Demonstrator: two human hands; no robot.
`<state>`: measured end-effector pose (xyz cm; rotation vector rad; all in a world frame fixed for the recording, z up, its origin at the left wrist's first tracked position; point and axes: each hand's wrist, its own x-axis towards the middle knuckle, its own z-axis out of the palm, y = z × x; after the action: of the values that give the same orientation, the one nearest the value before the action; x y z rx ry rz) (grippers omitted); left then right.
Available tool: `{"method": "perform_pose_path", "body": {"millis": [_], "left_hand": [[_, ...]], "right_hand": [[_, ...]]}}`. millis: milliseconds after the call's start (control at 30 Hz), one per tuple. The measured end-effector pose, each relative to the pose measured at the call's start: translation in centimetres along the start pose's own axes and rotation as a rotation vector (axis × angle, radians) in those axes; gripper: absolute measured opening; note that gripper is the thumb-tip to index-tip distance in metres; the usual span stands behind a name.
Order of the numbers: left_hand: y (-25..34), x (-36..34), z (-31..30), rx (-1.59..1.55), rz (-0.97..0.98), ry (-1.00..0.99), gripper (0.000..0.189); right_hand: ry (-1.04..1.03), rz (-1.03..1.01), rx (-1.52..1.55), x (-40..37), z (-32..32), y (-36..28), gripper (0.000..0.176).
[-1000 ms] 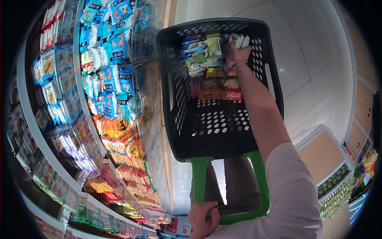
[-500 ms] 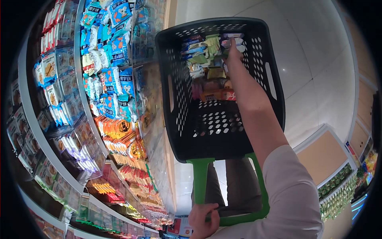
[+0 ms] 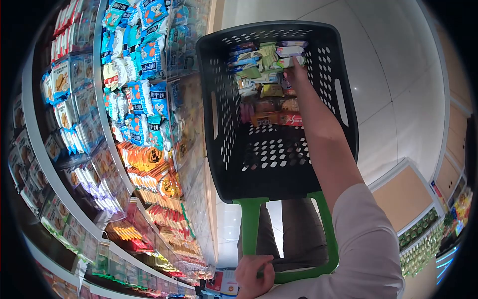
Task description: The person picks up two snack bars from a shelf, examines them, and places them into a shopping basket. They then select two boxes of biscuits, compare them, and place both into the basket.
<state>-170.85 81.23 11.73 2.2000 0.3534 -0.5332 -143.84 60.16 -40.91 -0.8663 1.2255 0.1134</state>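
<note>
My right hand reaches down into a black plastic basket. Its fingers are bent around the right part of a green and white snack pack, one finger over the pack and the thumb on the near side; the other fingers are mostly hidden. Beyond that pack lies a purple and white snack pack. Packets in yellow, green and blue wrappers lie to the left, and a red packet sits nearer me. My left hand is closed around the green basket handle.
Shelves on the left hold blue biscuit packets and orange packets behind clear dividers. A pale tiled floor runs to the right of the basket. A tan-topped display stand is at the right.
My right hand has drawn back slightly toward me from the purple packs, which now show more fully. The green and white pack has come into view beside them. My left hand keeps its hold.
</note>
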Motion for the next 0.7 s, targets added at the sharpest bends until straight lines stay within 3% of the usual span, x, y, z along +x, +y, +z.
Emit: {"method": "perform_pose_path", "body": {"millis": [133, 433, 500, 567, 633, 700], "left_hand": [[0.0, 0.1, -0.1, 0.002, 0.002, -0.011, 0.008], [-0.2, 0.0, -0.2, -0.014, 0.013, -0.02, 0.008], [-0.1, -0.1, -0.3, -0.015, 0.008, -0.019, 0.008], [-0.2, -0.3, -0.2, -0.021, -0.004, -0.008, 0.008], [-0.4, -0.3, -0.3, -0.043, 0.003, -0.024, 0.011], [-0.5, -0.2, -0.3, -0.054, 0.018, -0.017, 0.014]], "right_hand": [[-0.002, -0.049, -0.066, -1.5, 0.1, -0.2, 0.048], [0.075, -0.101, -0.177, -3.7, 0.4, -0.2, 0.053], [-0.006, -0.275, -0.048, -1.5, -0.6, 2.1, 0.058], [-0.002, -0.303, 0.019, -1.7, -0.9, 2.5, 0.055], [0.083, -0.184, 0.021, -5.2, -1.4, 2.0, 0.044], [-0.052, -0.184, -0.072, -4.2, -4.1, 4.0, 0.035]]}}
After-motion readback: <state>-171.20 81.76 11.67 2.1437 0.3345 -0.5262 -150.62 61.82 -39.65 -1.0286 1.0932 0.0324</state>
